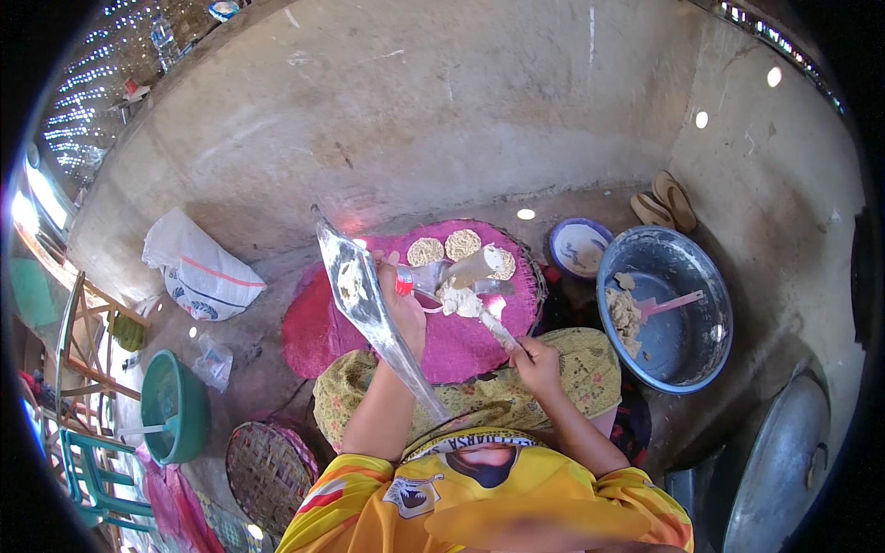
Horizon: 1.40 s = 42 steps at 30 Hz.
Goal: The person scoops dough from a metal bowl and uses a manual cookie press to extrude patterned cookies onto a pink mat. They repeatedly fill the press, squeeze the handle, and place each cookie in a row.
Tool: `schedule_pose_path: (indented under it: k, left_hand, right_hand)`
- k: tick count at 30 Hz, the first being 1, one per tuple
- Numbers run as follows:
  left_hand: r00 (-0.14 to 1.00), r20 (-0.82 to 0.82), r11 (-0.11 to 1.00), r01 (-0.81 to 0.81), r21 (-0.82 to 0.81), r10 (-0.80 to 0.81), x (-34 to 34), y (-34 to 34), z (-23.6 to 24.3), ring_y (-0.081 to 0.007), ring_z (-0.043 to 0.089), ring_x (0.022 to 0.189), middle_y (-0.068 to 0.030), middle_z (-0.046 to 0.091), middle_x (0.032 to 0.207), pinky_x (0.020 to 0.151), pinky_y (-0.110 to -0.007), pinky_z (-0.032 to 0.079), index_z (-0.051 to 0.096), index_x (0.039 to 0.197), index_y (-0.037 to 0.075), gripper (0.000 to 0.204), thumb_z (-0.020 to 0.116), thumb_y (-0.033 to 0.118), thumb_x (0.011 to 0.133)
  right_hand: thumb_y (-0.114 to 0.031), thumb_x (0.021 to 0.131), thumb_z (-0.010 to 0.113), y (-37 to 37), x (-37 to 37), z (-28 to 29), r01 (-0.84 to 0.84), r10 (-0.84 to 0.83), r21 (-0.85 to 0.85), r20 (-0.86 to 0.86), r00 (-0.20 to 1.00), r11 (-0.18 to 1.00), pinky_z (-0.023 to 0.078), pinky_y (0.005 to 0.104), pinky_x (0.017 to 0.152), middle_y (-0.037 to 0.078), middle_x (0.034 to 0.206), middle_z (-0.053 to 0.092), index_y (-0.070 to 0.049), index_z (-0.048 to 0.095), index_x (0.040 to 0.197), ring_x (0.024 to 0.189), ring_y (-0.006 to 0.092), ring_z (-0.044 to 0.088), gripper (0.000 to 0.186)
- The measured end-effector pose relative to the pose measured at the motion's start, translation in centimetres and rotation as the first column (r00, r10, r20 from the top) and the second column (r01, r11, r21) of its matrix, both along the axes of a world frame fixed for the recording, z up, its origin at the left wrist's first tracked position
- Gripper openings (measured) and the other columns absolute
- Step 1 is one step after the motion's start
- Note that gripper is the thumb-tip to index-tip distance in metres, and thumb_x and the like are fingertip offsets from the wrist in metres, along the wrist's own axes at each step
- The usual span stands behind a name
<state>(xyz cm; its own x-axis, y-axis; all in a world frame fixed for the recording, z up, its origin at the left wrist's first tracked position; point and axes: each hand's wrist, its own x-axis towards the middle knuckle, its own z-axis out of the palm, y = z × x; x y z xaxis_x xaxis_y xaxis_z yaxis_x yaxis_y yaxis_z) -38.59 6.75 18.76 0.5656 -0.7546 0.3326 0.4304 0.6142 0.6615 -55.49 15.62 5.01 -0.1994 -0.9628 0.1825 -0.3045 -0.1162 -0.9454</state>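
My left hand (pixel 404 309) is closed around a metal tool with a red band (pixel 404 280), whose exact kind I cannot make out. A long, shiny, flat piece (pixel 355 286) with a pale smear slants across my left forearm. My right hand (pixel 536 366) grips a dough-coated stick (pixel 499 330). Its far end touches a lump of pale dough (pixel 459 300) beside a pale cylinder (pixel 475 266). Beneath both hands lies a pink cloth-covered round surface (pixel 452 355). Flat, round, noodle-like dough pieces (pixel 463 243) rest on its far part.
At right stands a blue-grey basin (pixel 682 346) with dough and a pink spatula (pixel 671 302). A bowl of white powder (pixel 581 247) and sandals (pixel 668 203) are behind it. At left are a white sack (pixel 203 272), green basin (pixel 175 405) and woven tray (pixel 270 472). A wall (pixel 442 111) rises beyond.
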Motion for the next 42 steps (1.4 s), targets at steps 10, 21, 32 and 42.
schedule_pose_path:
  k: [10, 21, 32, 42]
  left_hand:
    - [0.999, -0.015, 0.999, -0.029, -0.026, 0.029, -2.6, 1.5, 0.0, -0.0118, 0.051, 0.089, -0.0041, 0.054, 0.09, 0.079, -0.026, 0.042, 0.055, 0.092, 0.004, 0.016, 0.058, -0.001, 0.078]
    - [0.901, 0.387, 0.98, 0.191, 0.052, -0.196, 1.6, -3.0, 3.9, -0.0121, 0.053, 0.089, -0.0041, 0.056, 0.094, 0.08, -0.027, 0.043, 0.056, 0.1, 0.002, 0.024, 0.06, -0.001, 0.077]
    - [0.627, 0.618, 0.876, 0.408, 0.258, -0.474, 0.1, -2.6, 7.7, -0.0158, 0.059, 0.091, -0.0126, 0.063, 0.098, 0.081, -0.028, 0.046, 0.051, 0.108, -0.006, 0.047, 0.07, 0.006, 0.067]
    - [-0.076, 0.992, 0.993, -0.058, 0.1, -0.104, 1.1, 0.2, 5.8, -0.0355, 0.059, 0.077, -0.0187, 0.057, 0.083, 0.066, -0.041, 0.047, 0.057, 0.087, 0.0, 0.032, 0.07, 0.02, 0.066]
  right_hand:
    - [-0.02, 0.083, 0.059, 0.1, 1.0, 0.8, -0.045, 0.043, 0.055, 0.041, 0.998, 0.997, 0.038, 0.0285, 0.046, 0.007, 0.053, 0.052, -0.002, 0.06, 0.071, 0.047, 0.0118, 0.049, 0.022]
    - [-0.018, 0.089, 0.054, 2.0, -2.7, 8.2, -0.399, 0.233, 0.173, 0.582, 0.779, 0.9, 0.037, 0.0231, 0.045, 0.003, 0.06, 0.053, 0.001, 0.06, 0.083, 0.049, 0.0088, 0.048, 0.021]
    - [-0.005, 0.079, 0.056, -0.8, -3.6, 18.7, -0.135, -0.071, -0.444, -0.416, 0.907, 0.886, 0.045, 0.0322, 0.058, 0.009, 0.071, 0.053, -0.006, 0.058, 0.108, 0.066, 0.0195, 0.056, 0.028]
    - [-0.013, 0.069, 0.056, -0.8, -3.6, 24.5, -0.399, -0.183, -0.287, -0.943, 0.278, 0.871, 0.048, 0.0331, 0.054, 0.005, 0.073, 0.058, -0.006, 0.06, 0.084, 0.067, 0.0208, 0.059, 0.017]
